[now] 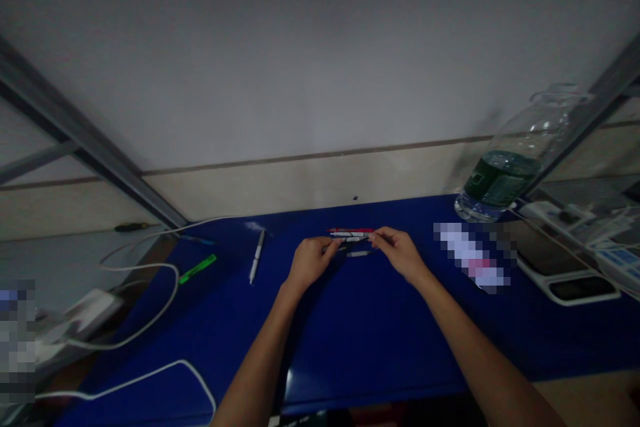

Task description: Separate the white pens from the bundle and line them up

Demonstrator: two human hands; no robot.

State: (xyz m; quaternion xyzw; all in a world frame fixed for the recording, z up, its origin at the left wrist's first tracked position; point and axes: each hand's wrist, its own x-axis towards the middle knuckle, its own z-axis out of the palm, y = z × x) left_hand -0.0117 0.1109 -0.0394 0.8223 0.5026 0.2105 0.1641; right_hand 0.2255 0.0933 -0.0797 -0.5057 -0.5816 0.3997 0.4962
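Note:
My left hand (311, 261) and my right hand (399, 253) are close together over the blue tabletop (350, 327). Thumb and fingers of each are pinched, one at either end of a slim white-and-dark pen (353, 239). Just behind it lie a red pen (351, 230) and another white pen, roughly parallel to it. A short pale pen or pen part (359, 253) rests in front, between the hands. The fingertips partly cover the pen ends. Left of my left hand, a separate white pen (257, 257) lies at a slant.
A bright green object (198, 269) and a white cable (175, 280) lie at left. To the right stand a large water bottle (505, 173), a blurred-out item (470, 257) and a flat scale-like device (565, 267). A wall and metal posts bound the table.

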